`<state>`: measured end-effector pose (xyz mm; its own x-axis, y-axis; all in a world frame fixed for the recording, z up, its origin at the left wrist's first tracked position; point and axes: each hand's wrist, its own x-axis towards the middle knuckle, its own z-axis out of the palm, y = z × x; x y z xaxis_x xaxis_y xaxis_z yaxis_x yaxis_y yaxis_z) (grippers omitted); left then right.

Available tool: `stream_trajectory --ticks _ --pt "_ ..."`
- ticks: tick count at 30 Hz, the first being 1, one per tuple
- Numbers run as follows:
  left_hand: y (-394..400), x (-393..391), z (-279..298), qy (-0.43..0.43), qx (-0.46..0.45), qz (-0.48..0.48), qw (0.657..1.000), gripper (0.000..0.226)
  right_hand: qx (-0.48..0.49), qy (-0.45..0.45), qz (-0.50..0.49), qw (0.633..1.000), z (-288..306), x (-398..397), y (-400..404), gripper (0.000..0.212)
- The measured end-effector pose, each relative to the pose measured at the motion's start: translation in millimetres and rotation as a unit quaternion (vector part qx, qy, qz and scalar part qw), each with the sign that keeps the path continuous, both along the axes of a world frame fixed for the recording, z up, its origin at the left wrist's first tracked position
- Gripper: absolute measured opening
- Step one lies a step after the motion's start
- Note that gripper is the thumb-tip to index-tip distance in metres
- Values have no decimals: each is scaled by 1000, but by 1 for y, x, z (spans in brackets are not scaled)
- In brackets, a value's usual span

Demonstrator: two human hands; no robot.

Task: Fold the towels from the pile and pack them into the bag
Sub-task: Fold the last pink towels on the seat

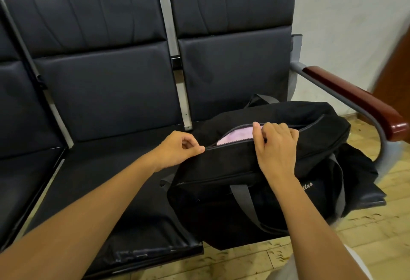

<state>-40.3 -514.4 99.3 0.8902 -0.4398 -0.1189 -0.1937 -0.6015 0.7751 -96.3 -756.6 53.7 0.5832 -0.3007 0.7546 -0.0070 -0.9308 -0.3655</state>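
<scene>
A black duffel bag [233, 191] with grey straps sits on the right seat of a black bench. Its top zipper is partly open, and a pink towel [235, 136] shows through the gap. My left hand [177, 149] pinches the left end of the zipper opening between thumb and forefinger. My right hand [274, 144] grips the bag's top edge at the zipper, fingers curled over it just right of the pink towel. No towel pile is in view.
The black padded bench [106, 93] spans the left and middle, with metal dividers between its seats. A grey armrest with a red-brown wooden pad [355, 100] curves beside the bag on the right. Wooden floor [366, 235] lies below, a white wall behind.
</scene>
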Motion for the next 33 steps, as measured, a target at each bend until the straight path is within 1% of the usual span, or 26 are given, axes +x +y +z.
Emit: stream_trajectory --ticks 3,5,6,9,11,12,14,17,18,22,25,27,30,33 --pt "11 4 -11 -8 27 43 999 20 -14 45 -9 999 0 9 11 40" --pt "16 5 -17 -16 62 75 995 20 -12 81 3 997 0 14 19 43" --pt "19 5 -21 -3 74 86 994 20 -9 96 15 995 -1 16 24 44" --pt "26 3 -29 108 75 100 986 24 -8 134 72 988 -2 17 41 42" --pt "29 0 -30 177 45 106 977 26 -19 141 119 983 -1 14 52 39" --pt "30 -1 -30 200 26 104 974 26 -19 146 144 979 0 13 57 36" --pt "33 -1 -31 217 4 97 971 28 -8 174 193 966 1 12 65 27" --pt "35 -1 -33 249 -1 80 965 31 -3 217 241 946 1 11 74 21" --pt "34 -2 -34 250 12 77 965 32 -6 231 250 940 1 11 77 21" --pt "33 1 -34 184 83 90 975 31 -41 276 280 919 1 11 87 29" --pt "31 1 -28 180 95 70 976 32 -46 295 303 905 3 11 93 39" --pt "29 -1 -23 163 97 67 980 31 -46 304 306 901 4 12 97 41" --pt "27 1 -17 120 96 95 984 23 -60 313 301 899 4 15 104 43" --pt "29 3 -13 106 95 124 982 18 -64 320 296 898 6 17 113 45"
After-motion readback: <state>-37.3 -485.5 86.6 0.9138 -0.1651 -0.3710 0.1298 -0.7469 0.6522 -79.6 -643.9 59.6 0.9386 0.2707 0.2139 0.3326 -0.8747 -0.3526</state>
